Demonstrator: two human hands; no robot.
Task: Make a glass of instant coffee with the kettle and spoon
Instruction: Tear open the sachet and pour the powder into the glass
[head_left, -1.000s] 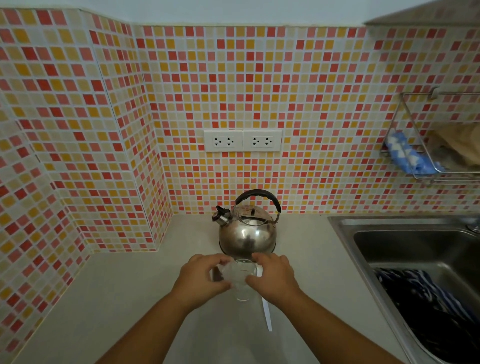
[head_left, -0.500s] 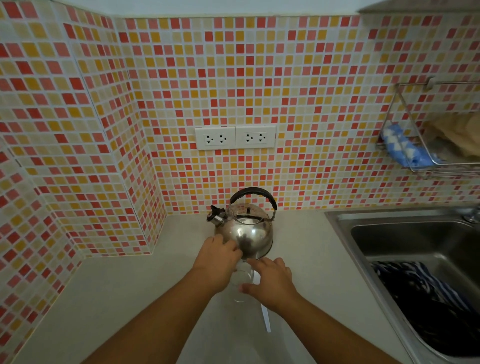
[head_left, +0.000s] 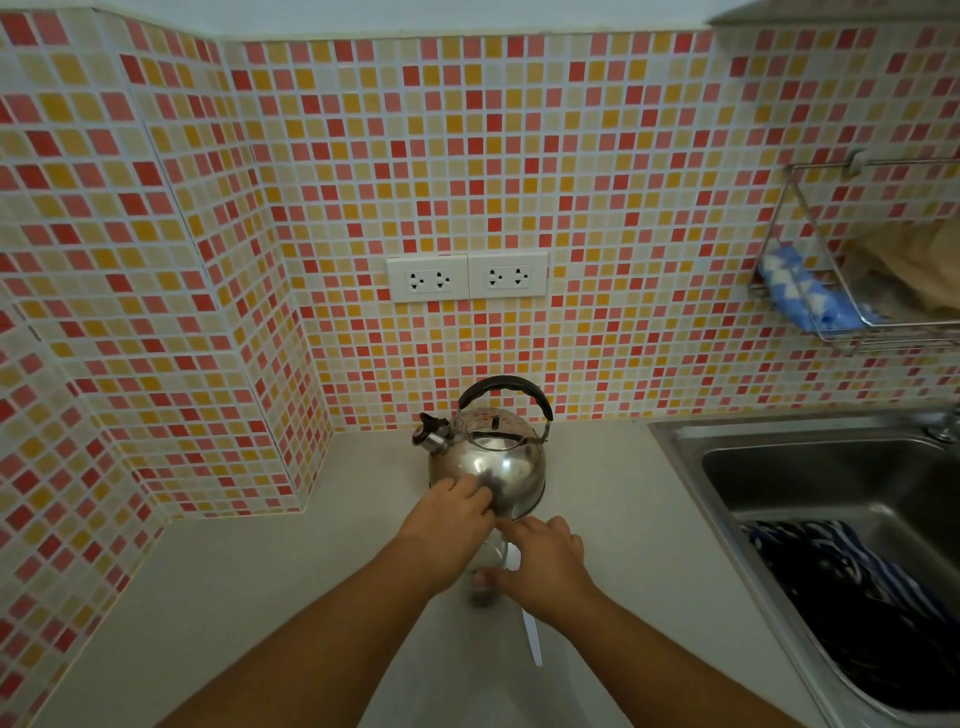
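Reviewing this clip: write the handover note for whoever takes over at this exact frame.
Left hand: open, fingertips against the kettle body, not on its handle.
Right hand: on the glass, thumb at its side.
Glass stands on the counter in front of the kettle; something dark at its bottom, unclear what. White spoon lies beside it.
Left: pour water, stir.

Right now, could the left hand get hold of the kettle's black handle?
Probably yes. The left hand already rests against the kettle body, and the black handle arches above it with nothing over or around it. The right hand stays low by the glass.
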